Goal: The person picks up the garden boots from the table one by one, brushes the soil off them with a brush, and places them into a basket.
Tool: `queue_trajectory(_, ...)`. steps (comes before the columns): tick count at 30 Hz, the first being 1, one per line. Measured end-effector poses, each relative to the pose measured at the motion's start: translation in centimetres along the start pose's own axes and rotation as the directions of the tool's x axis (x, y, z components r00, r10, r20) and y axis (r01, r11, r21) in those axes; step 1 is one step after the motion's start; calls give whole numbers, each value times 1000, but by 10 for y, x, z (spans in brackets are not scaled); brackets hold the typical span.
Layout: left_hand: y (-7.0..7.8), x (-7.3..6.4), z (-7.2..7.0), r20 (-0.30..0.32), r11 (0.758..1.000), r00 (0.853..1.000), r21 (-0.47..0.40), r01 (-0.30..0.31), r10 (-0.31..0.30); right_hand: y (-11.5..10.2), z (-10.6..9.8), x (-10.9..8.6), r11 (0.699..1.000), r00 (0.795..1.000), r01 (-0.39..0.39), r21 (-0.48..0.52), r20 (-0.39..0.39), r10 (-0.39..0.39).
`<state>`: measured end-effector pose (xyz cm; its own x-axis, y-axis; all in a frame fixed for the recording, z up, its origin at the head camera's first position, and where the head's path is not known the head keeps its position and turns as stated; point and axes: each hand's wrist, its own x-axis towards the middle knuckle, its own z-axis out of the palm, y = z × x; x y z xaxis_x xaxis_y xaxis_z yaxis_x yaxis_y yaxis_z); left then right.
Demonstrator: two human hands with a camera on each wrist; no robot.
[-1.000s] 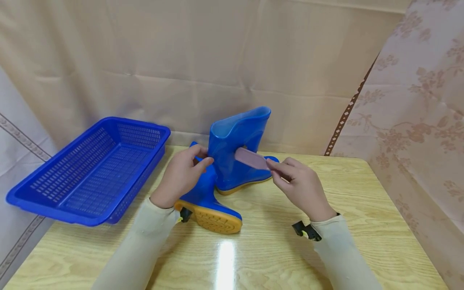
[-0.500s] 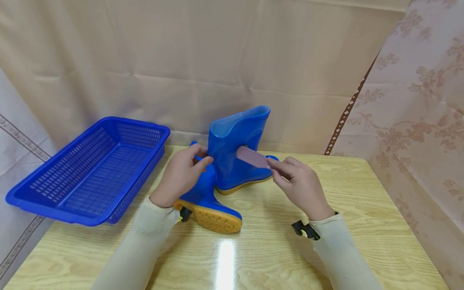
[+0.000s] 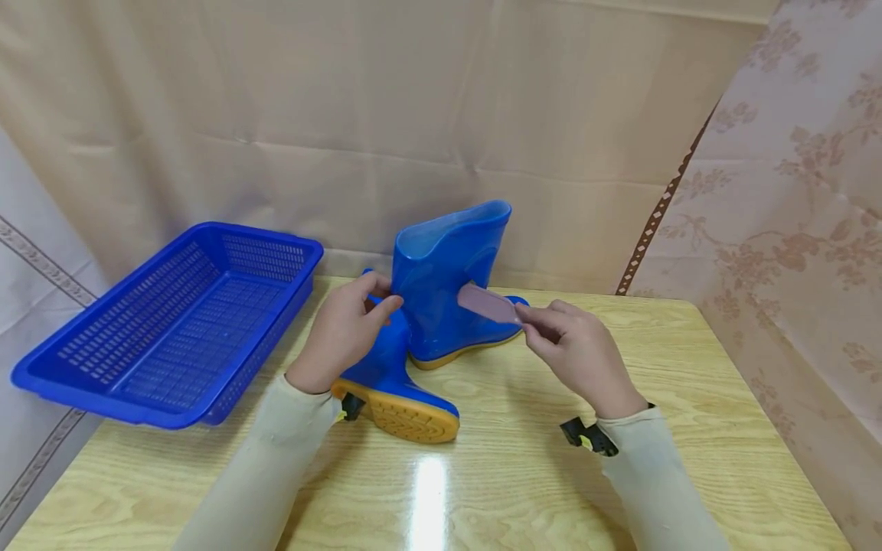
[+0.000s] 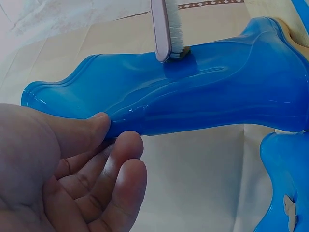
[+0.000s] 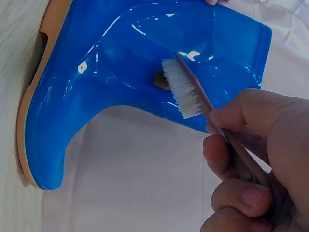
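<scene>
A blue rain boot (image 3: pixel 441 306) with a yellow-orange sole stands upright on the table. My left hand (image 3: pixel 347 325) pinches the back edge of its shaft, the thumb (image 4: pixel 87 130) lying on the outer side. My right hand (image 3: pixel 582 348) grips a pinkish scrub brush (image 3: pixel 489 303) by its handle. White bristles (image 5: pixel 182 89) face the boot's shaft, right beside a small brown patch (image 5: pixel 159 80) on the blue surface. The second blue boot (image 3: pixel 396 383) lies on its side below my left hand, sole toward me. A greyish-brown patch (image 4: pixel 289 212) shows on it in the left wrist view.
A blue perforated plastic basket (image 3: pixel 269 337) stands at the left of the wood-grain table (image 3: pixel 524 490). Beige cloth (image 3: pixel 331 115) hangs behind the table, and a flowered cloth (image 3: pixel 792 229) hangs along the right side.
My right hand has drawn the brush slightly to the right along the boot. The upright boot's top has shifted a little left. My left hand has stayed almost still.
</scene>
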<state>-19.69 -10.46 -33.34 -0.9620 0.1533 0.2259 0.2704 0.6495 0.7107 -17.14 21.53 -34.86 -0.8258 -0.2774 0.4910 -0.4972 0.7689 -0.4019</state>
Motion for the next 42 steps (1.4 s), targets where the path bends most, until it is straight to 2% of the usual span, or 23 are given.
queue_trajectory(5, 0, 0, 0, -2, 1000, 1000, 8, -3, 3, -2, -2, -1, 1000, 1000, 5, -1, 16, -5)
queue_trajectory(11, 1, 0, 1, 4, 1000, 1000, 16, -5, 5, -3, 2, -1, 999, 999, 37, -12, -17, -37)
queue_trajectory(18, 1, -1, 0, 9, 999, 1000, 36, -18, 17, -4, 7, -1, 994, 995, 100, -42, -15, -101)
queue_trajectory(23, 2, -1, 0, 11, 999, 1000, 34, -18, 18, -4, 8, -1, 989, 989, 138, -59, -50, -141)
queue_trajectory(34, 3, -1, -2, 14, 1000, 1000, 21, -23, 23, -2, 11, 1, 984, 975, 170, -45, -135, -175)
queue_trajectory(37, 4, -1, -2, 16, 1000, 1000, 18, -18, 18, -3, 10, 1, 988, 981, 149, -37, -117, -152)
queue_trajectory(42, 3, -1, -2, 17, 1000, 1000, 22, -12, 11, -5, 3, -1, 998, 996, 54, -27, -64, -56)
